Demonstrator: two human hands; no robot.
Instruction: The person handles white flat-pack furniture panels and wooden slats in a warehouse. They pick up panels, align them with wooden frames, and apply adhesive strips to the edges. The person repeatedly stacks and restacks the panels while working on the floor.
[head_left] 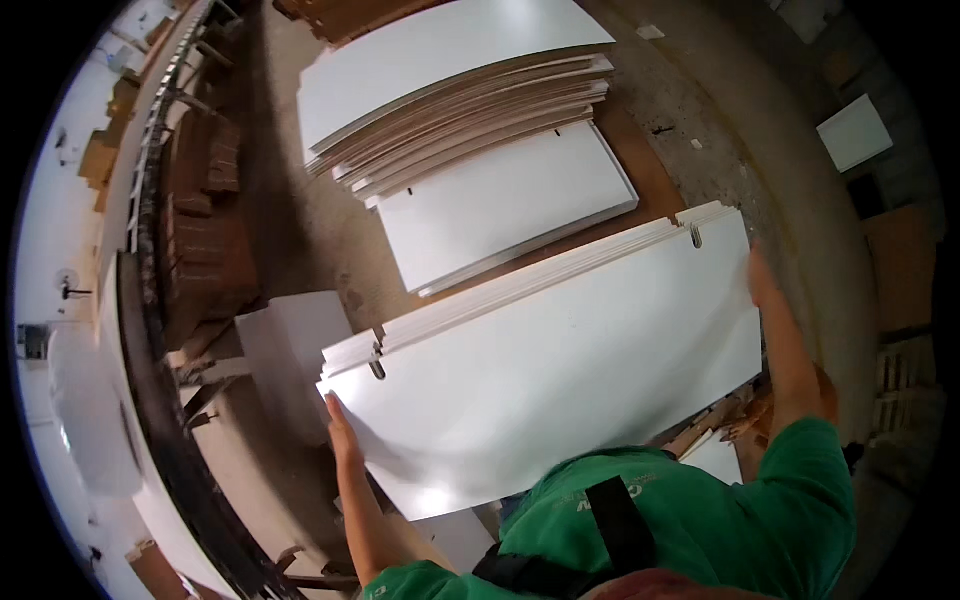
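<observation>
Between my two hands is a thick stack of white panels (560,360), tilted up in front of my body. Its far edge shows several boards layered together, with a small dark slot near each far corner. My left hand (342,432) grips the stack's left end, fingers mostly behind the boards. On the right end my right hand (762,278) is pressed, its fingertips hidden by the panels. Just beyond lies another white panel pile (500,205) with similar slots, and behind it a taller heap of white boards (450,65) with brown edges.
Along the left runs a long dark rail (150,330) with stacked brown boards (205,220) beside it. A pale panel (295,340) leans near my left side. Farther right, a white board (855,133) lies near the concrete floor (800,230), and slatted wood (908,385) stands at the edge.
</observation>
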